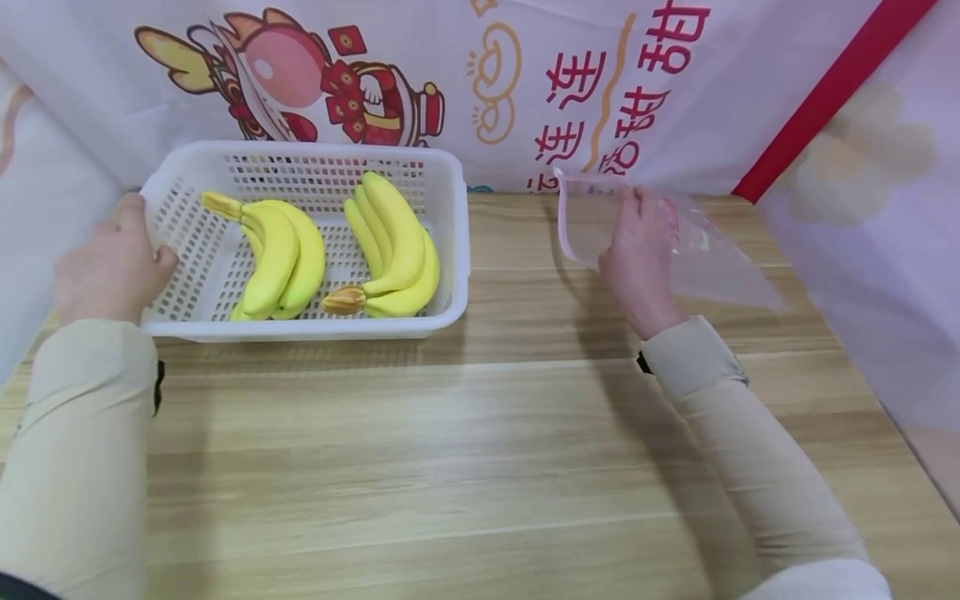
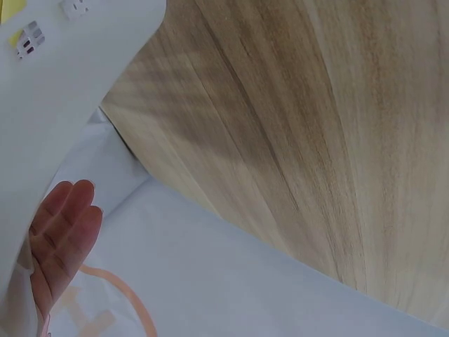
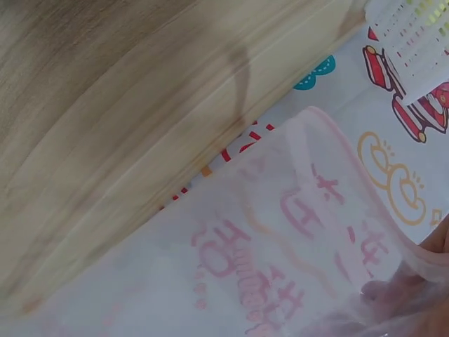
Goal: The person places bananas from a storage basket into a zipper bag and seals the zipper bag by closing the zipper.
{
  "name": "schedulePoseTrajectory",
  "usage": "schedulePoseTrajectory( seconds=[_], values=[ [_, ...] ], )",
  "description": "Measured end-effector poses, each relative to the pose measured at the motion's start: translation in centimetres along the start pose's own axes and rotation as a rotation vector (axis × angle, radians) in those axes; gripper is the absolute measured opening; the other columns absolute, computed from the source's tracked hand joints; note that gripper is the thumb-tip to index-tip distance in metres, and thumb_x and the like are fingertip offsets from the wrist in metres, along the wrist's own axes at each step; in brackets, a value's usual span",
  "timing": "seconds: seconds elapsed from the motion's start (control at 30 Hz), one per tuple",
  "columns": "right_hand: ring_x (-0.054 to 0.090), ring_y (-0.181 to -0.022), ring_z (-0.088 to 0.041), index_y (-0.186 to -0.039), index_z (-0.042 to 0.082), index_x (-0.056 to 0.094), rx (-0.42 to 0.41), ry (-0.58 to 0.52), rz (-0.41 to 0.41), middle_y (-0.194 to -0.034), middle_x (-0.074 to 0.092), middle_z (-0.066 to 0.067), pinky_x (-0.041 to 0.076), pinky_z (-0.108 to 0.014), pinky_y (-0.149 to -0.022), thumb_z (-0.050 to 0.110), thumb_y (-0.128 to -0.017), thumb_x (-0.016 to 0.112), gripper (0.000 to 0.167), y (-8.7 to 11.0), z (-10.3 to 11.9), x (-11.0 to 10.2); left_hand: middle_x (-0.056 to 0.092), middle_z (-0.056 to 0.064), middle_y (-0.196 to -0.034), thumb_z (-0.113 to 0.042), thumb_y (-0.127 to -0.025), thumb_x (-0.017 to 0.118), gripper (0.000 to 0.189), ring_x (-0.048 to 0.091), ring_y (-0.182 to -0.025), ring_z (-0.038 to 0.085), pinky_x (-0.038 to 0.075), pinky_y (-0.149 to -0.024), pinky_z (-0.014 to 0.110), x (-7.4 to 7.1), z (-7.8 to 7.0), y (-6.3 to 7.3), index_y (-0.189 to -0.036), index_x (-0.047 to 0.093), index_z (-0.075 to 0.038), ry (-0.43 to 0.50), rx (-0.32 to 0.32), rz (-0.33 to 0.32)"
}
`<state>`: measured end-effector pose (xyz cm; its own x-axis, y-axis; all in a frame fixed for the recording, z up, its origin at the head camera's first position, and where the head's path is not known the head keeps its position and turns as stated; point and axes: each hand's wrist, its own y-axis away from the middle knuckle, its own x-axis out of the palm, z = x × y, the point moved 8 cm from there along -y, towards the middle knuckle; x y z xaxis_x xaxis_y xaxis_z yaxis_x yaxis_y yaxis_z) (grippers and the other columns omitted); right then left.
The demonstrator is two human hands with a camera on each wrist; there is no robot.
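A white plastic basket stands at the back left, holding one bunch of yellow bananas on its left side and another bunch of bananas on its right. My left hand grips the basket's left end, thumb over the rim. In the left wrist view, the fingers lie along the outside of the wall. My right hand holds a clear plastic bag near its pinkish-white mouth edge, above the table. Pink print shows on the bag in the right wrist view.
Underneath is a wood-grain table. A white printed cloth with a cartoon figure and red characters rises behind it. A red strip runs down the back right corner, and pale cloth walls flank both sides.
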<state>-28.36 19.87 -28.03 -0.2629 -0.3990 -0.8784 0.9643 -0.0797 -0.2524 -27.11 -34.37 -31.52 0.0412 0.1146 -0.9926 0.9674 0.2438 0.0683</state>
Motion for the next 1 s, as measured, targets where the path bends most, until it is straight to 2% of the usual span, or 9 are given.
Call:
schedulePoseTrajectory(
  seconds=[0.23,0.47,0.83,1.0],
  values=[
    [0.017,-0.146,-0.036,-0.152,0.000,0.013,0.045,0.011,0.040,-0.158,0.016,-0.019,0.011,-0.052,-0.121,-0.011,-0.075,0.049,0.086,0.2,-0.5,0.1,0.039,0.040,-0.113,-0.024,-0.096,0.039,0.074,0.051,-0.077,0.045,0.041,-0.057,0.051,0.2,-0.1,0.0,-0.151,-0.005,0.000,-0.012,-0.006,0.009],
    [0.009,-0.148,-0.034,-0.153,0.002,0.006,0.033,0.019,0.029,-0.161,0.007,-0.015,0.000,-0.054,-0.121,-0.009,-0.073,0.048,0.091,0.0,-0.6,0.3,0.039,0.040,-0.112,-0.025,-0.097,0.037,0.075,0.051,-0.074,0.043,0.041,-0.054,0.047,0.5,0.1,-0.2,-0.150,-0.009,0.000,-0.033,-0.016,0.041],
    [-0.004,-0.149,-0.036,-0.153,0.005,-0.004,0.062,-0.021,0.068,-0.162,-0.009,-0.008,-0.002,-0.060,-0.119,-0.004,-0.076,0.050,0.094,-0.1,-1.0,0.9,0.038,0.038,-0.108,-0.029,-0.098,0.036,0.076,0.051,-0.074,0.042,0.042,-0.053,0.046,0.7,0.2,-0.6,-0.150,-0.011,0.000,-0.044,-0.019,0.070],
    [-0.006,-0.149,-0.036,-0.154,0.008,-0.006,0.070,-0.035,0.082,-0.162,-0.012,-0.006,-0.002,-0.060,-0.118,-0.003,-0.076,0.050,0.096,-0.3,-1.0,1.2,0.039,0.041,-0.111,-0.035,-0.098,0.036,0.079,0.052,-0.078,0.046,0.043,-0.056,0.048,0.5,0.6,-0.9,-0.149,-0.012,0.001,0.046,-0.033,0.110]
  ],
)
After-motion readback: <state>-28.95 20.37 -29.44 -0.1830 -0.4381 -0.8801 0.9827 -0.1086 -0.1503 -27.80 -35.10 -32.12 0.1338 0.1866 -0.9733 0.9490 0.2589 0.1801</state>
